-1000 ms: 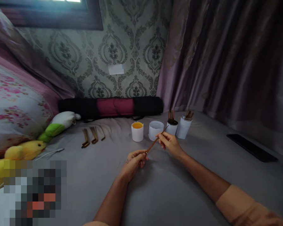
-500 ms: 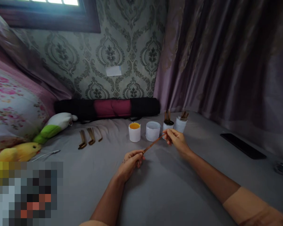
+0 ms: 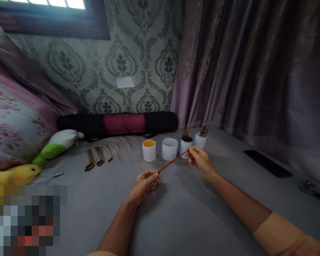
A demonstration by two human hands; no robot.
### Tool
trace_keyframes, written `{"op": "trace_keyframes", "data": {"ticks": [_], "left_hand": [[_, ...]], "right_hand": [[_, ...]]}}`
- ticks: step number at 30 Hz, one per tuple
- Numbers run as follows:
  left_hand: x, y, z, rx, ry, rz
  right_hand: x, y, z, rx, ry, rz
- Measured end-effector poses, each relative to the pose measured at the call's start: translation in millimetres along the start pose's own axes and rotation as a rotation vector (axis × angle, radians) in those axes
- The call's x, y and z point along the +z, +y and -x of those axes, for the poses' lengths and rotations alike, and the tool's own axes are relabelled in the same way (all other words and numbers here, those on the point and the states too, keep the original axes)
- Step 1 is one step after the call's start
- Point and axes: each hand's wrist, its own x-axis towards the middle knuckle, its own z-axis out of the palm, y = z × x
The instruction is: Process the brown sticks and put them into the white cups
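A thin brown stick [image 3: 172, 162] is stretched at a slant between my two hands, above the grey sheet. My left hand [image 3: 145, 183] pinches its lower end, while the fingers of my right hand [image 3: 198, 159] close on the upper end. Just beyond the right hand stands a white cup with a dark rim [image 3: 186, 145], holding several brown sticks. Behind it a second white container [image 3: 200, 139] holds more sticks. To their left are a wide white cup [image 3: 169, 149], its contents unclear, and a white cup with orange-yellow inside [image 3: 149, 151].
Bent brown strips [image 3: 99, 156] lie in small bundles at left. A black and maroon roll [image 3: 122, 123] rests along the wall. Plush toys [image 3: 18, 174] and a white cable [image 3: 49, 177] are at left; a dark flat phone-like object [image 3: 268, 163] lies at right.
The view has shifted slightly to the right. My left hand has drawn a little away from my right along the stick, so more of its length shows between them.
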Motion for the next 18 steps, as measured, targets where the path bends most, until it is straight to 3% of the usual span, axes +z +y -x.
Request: {"op": "trace_keyframes", "data": {"ticks": [12,18], "left_hand": [[-0.1,1,1,-0.011,0.019,0.049],[-6.3,0,-1,-0.011,0.095,0.159]], "right_hand": [[-8,-7,7,-0.057,-0.027,0.062],[-25,-22,0,-0.122,0.018,0.089]]}}
